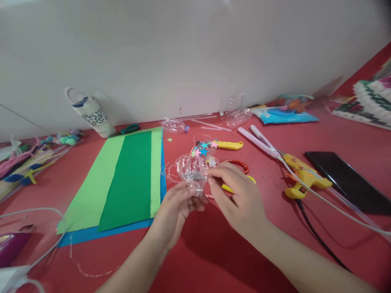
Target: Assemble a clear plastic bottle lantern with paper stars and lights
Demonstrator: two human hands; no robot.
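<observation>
Both hands meet over the red table [214, 252], in front of me. My left hand [175, 207] grips the bottom of a clear plastic bottle piece [192, 169] cut into curved ribs. My right hand [238, 195] pinches the same piece from the right with thumb and forefinger. Just behind it lies another clear plastic piece covered with small coloured stars [203, 148]. Thin thread trails off to the left of the held piece.
Green and blue paper sheets [128, 179] lie to the left. A yellow glue gun [301, 175], a pink hair straightener [259, 142], a black phone [345, 179], a yellow cutter [229, 145], red-handled scissors [240, 165] and clear bottles [174, 125] lie around. A white cup [91, 114] stands by the wall.
</observation>
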